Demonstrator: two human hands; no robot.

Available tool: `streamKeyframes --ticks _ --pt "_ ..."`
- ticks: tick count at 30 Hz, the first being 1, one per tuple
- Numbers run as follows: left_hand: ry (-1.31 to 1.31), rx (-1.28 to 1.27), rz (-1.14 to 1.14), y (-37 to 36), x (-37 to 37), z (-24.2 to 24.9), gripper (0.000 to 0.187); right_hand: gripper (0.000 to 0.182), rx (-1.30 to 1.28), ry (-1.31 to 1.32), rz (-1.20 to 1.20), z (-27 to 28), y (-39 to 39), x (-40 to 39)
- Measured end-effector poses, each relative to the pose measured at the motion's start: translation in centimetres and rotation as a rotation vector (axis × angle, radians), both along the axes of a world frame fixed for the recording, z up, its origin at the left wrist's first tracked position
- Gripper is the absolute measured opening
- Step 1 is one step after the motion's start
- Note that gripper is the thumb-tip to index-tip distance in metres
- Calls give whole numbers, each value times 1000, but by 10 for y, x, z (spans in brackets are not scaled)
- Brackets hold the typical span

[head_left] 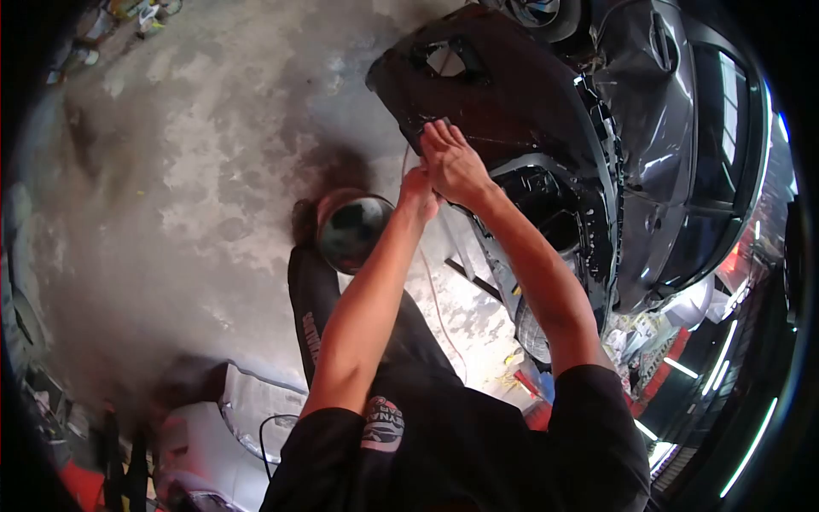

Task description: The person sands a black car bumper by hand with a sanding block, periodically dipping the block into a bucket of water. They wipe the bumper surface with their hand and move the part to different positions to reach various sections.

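Both my arms reach forward to the near corner of a black car bumper (pixel 520 94). My right hand (pixel 456 166) lies over that corner, its fingers long and close together. A dark flat edge (pixel 441 122) shows just past its fingertips, like a thin pad under the hand. Beside and partly beneath it, my left hand (pixel 418 192) is closed at the bumper's edge with its fingers curled; I cannot tell what it grips. Between my legs and the bumper stands a round bucket (pixel 354 230) with a dark, shiny inside.
A dark grey car (pixel 657 162) stands close behind the bumper on the right. A thin hose (pixel 433 294) runs over the stained concrete floor (pixel 205 162). At lower left rests a silver-grey body panel (pixel 213 452). Assorted items (pixel 644 346) lie by the car at right.
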State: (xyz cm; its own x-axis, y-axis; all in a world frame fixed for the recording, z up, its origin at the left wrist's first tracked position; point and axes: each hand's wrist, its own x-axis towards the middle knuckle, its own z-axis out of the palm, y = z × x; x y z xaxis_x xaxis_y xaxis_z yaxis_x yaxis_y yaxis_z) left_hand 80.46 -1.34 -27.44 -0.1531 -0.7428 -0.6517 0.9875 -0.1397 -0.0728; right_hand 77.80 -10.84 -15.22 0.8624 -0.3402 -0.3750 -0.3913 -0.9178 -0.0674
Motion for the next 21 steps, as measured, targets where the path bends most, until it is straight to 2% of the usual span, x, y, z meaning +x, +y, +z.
streamKeyframes --ticks 1,2,3,5,7,9,10,11,13,14,15,17,19,20,21 --pt "-19 15 -30 -2 6 1 44 43 -40 -89 47 -11 5 6" --pt "-24 36 -62 0 7 3 46 46 24 -8 23 -4 -2 -8" --pt "22 9 11 3 5 0 45 48 95 82 9 32 -10 -17" --pt "53 -78 117 0 3 -1 27 53 -47 165 -18 78 -21 -55" --pt "39 -50 146 0 0 -3 26 52 -106 122 -7 72 -20 -66" --pt "25 -100 145 1 -4 -8 26 51 -73 48 22 36 -9 -46" --pt "-15 25 53 -3 1 -2 36 49 -26 41 -1 20 1 -26" --pt "-24 20 46 -4 2 -5 36 48 -33 26 90 7 1 -25" --pt "85 -193 170 7 -6 -20 36 48 122 34 50 39 -7 -30" --pt "10 -157 68 3 -1 -17 36 50 91 103 95 64 -13 -40" --pt "10 -154 78 -2 3 -8 36 52 51 132 95 81 -19 -59" --pt "4 -88 221 -3 -1 9 22 54 -1 174 43 86 -14 -64" --pt "8 -118 221 -3 -11 -11 21 54 22 87 79 46 -2 -48" --pt "6 -196 306 0 -18 -17 21 51 58 22 46 22 11 -29" --pt "-1 -279 381 1 -15 -13 21 48 49 72 139 10 16 -19"
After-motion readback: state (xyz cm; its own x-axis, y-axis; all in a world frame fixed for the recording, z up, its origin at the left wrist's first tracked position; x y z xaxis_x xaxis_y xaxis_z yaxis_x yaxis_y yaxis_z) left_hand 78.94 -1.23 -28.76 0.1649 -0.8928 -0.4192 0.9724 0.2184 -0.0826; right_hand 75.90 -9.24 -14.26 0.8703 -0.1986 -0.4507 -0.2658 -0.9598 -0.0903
